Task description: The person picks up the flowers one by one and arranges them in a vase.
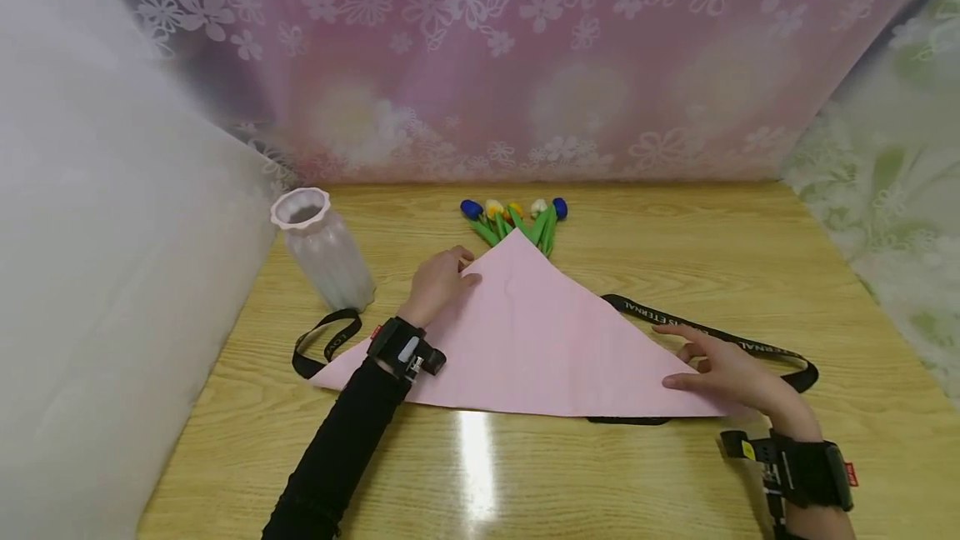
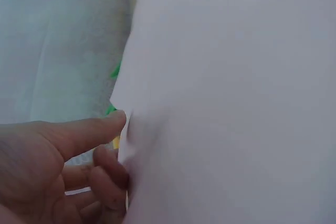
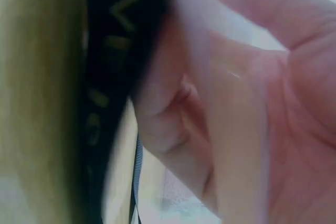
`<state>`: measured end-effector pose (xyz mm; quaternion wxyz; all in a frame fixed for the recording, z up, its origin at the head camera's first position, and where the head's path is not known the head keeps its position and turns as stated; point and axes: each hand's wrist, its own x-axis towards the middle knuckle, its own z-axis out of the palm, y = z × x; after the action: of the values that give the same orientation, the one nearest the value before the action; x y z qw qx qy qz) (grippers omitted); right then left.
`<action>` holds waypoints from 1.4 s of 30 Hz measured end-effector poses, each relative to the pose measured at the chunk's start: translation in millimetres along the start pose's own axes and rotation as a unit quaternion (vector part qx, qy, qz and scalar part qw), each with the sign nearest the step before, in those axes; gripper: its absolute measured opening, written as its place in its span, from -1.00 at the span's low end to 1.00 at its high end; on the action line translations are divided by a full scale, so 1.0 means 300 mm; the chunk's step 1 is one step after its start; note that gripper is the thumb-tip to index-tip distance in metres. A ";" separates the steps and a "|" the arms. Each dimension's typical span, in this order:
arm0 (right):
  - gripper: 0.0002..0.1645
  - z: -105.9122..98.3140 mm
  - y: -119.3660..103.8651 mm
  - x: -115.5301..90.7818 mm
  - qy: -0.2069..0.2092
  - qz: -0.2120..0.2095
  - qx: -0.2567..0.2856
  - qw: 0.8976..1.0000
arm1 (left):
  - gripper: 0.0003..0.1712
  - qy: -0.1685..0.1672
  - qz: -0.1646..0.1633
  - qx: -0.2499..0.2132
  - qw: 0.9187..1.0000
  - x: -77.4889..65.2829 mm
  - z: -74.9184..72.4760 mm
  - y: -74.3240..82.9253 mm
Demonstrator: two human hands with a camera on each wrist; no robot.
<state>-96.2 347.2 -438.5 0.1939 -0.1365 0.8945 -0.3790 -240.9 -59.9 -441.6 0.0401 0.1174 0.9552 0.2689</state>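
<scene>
I count one pale vase (image 1: 330, 261), one black ribbon loop (image 1: 347, 337) reading "LOV", my left hand (image 1: 440, 283) pinching one pink sheet (image 1: 517, 332) on the table (image 1: 600, 482), five tulips (image 1: 538, 226) behind, ribbon (image 1: 761, 348) lettered "ETERNAL", my right hand (image 1: 731, 369) straddling the sheet's edge, grip unclear.

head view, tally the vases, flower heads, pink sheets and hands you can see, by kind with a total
Vases: 1, the pale vase
Visible flower heads: 5
Pink sheets: 1, the folded-looking pink sheet
Hands: 2, the left hand and right hand
Total: 9
</scene>
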 end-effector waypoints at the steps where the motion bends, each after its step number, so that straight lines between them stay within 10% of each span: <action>1: -0.10 0.004 0.003 0.002 0.004 -0.002 -0.004 1.000 | -0.61 0.008 0.008 -0.003 1.000 0.001 -0.006 0.001; 9: -0.26 0.014 0.001 0.009 0.029 0.005 -0.040 0.999 | -0.82 0.026 0.060 -0.030 0.997 -0.031 -0.084 0.035; 16: -0.41 -0.006 -0.024 0.008 0.086 0.042 -0.099 0.990 | -0.85 0.032 0.135 -0.078 0.987 -0.154 -0.198 0.068; 24: -0.50 -0.024 -0.107 0.038 0.199 -0.034 -0.083 0.976 | -0.91 0.043 0.226 -0.127 0.965 -0.301 -0.321 0.104; 32: -0.51 -0.039 -0.147 0.030 0.164 -0.052 -0.088 0.981 | -0.90 -0.056 0.378 -0.167 0.909 -0.468 -0.385 0.114; 42: -0.56 -0.087 -0.180 0.007 0.113 -0.062 -0.123 0.984 | -0.75 -0.304 0.425 -0.220 0.824 -0.616 -0.410 0.124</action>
<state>-104.6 326.3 -383.0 0.0494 -0.1708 0.9403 -0.2902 -71.6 -136.6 -314.9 0.2349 0.5752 0.6659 0.4130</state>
